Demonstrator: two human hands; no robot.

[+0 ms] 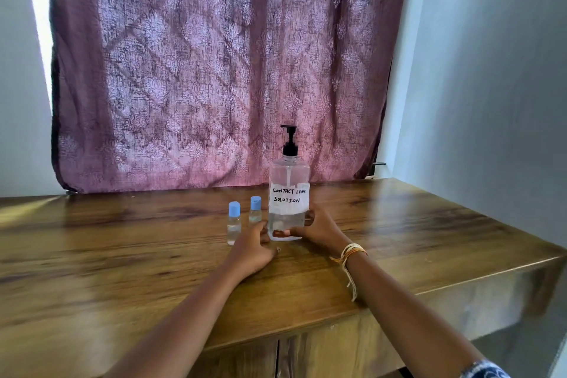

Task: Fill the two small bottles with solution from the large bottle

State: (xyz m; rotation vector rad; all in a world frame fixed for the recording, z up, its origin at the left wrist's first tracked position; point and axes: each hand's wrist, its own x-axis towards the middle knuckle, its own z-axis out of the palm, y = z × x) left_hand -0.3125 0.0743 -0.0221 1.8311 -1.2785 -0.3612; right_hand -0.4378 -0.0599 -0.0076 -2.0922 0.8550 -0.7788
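A large clear pump bottle (pixel 288 181) with a black pump head and a white label reading "contact lens solution" stands upright on the wooden table (pixel 129 255). My right hand (pixel 319 228) wraps around its base from the right. My left hand (pixel 253 250) touches the base from the left, fingers against it. Two small clear bottles with blue caps stand upright just left of it: one (pixel 234 222) nearer me, the other (pixel 255 209) a little farther back, partly hidden low down by my left hand. Both caps are on.
A purple patterned curtain (pixel 214 70) hangs behind the table's far edge. A grey wall (pixel 491 86) runs along the right side. The table's front edge (pixel 337 321) crosses under my forearms, with cabinet doors below.
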